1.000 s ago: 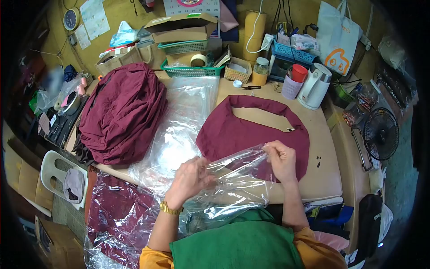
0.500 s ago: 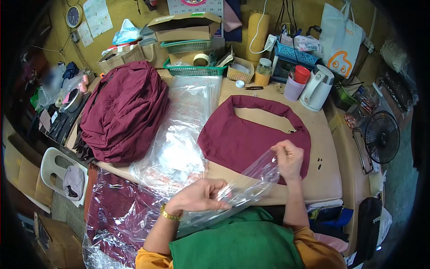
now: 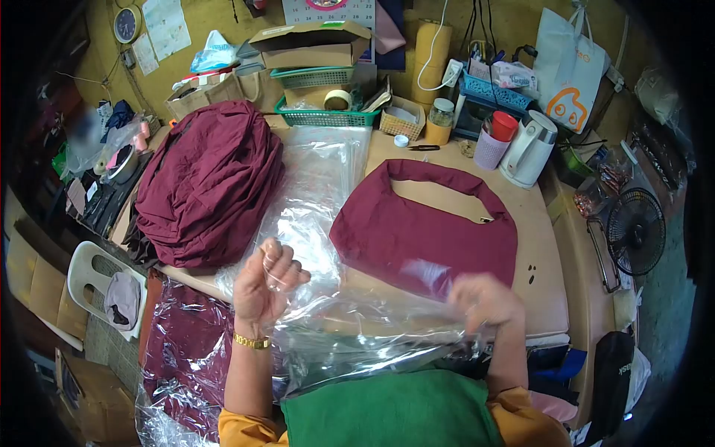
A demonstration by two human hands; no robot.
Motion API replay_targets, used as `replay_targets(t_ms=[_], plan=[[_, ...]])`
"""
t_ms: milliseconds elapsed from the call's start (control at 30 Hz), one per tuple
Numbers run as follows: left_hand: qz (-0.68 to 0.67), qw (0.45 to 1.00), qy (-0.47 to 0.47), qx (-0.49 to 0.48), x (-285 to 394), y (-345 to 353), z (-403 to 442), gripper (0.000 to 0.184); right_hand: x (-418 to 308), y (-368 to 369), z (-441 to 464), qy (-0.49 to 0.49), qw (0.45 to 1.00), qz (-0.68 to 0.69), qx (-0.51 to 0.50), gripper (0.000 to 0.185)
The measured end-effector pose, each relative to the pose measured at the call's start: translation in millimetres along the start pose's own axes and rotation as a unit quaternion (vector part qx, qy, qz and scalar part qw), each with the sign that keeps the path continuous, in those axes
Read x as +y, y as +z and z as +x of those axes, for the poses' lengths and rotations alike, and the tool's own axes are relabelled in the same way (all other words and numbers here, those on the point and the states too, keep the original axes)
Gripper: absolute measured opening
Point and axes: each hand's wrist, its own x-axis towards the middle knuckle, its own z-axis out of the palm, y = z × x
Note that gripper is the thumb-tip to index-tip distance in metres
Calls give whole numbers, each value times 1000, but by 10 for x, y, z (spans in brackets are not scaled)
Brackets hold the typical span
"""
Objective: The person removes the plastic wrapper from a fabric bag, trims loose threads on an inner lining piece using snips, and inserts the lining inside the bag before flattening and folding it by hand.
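Note:
A clear plastic bag stretches between my two hands, low over the table's front edge and in front of my green apron. My left hand is closed on its left upper edge, just beside the stack of clear plastic bags. At the other end, my right hand grips the plastic with bent fingers, smeared by motion. Just beyond lies a maroon shoulder bag, flat on the table with its strap loop pointing away; its lower right edge is partly behind my right hand.
A large heap of maroon fabric fills the table's left side. Plastic-wrapped maroon items lie at the lower left. Along the back stand a green basket, a jar, small scissors, a purple cup and a white kettle.
My left hand has moved up and to the left, and my right hand down slightly. The clear plastic bag has spread wider between them. The maroon shoulder bag has stayed in place.

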Motion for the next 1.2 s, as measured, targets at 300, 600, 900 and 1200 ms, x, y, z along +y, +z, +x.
replay_targets(t_ms=[300,600,900,1200], plan=[[501,819,-281,5,88,-80,-130,31,200,98,57,-49,864,478,149,33],[528,790,-289,-117,45,-85,-111,21,400,0,-19,-144,867,468,90,16],[169,951,-196,-170,300,-341,-177,20,444,-24,-180,-87,937,337,-23,38],[-172,975,-103,-97,219,-480,-133,12,235,34,-98,-5,990,44,-136,10]])
